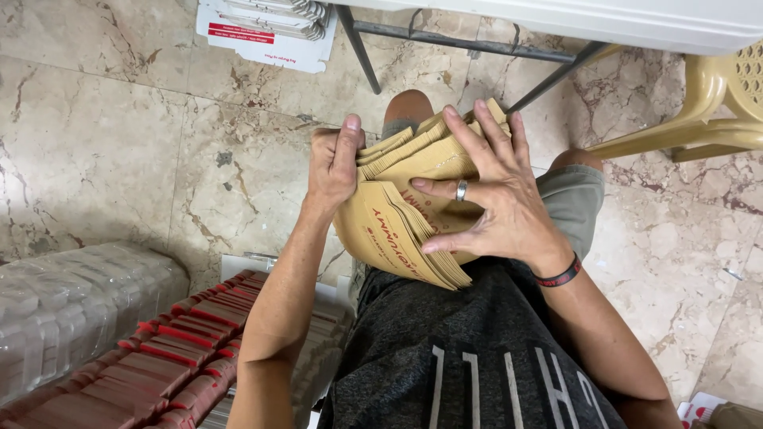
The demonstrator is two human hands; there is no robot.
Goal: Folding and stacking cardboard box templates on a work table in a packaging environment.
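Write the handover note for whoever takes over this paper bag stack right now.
Left hand: grips the left edge of the stack of brown paper bags, thumb on top.
Right hand: spread flat on the stack, fingers fanning the bags.
Stack rests over the lap, above the marble floor.
Red-edged packs lie in rows at lower left.
Done or left: cannot tell from this view.

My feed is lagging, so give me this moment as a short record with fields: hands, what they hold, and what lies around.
left hand: grips the left edge of the stack, thumb up
right hand: spread flat over the stack, ring on one finger, dark wristband
held thing: stack of tan paper bags with red print, fanned, over the lap
lower left: rows of red-edged packets; clear wrapped bundle
right: yellow plastic chair
floor: marble tiles
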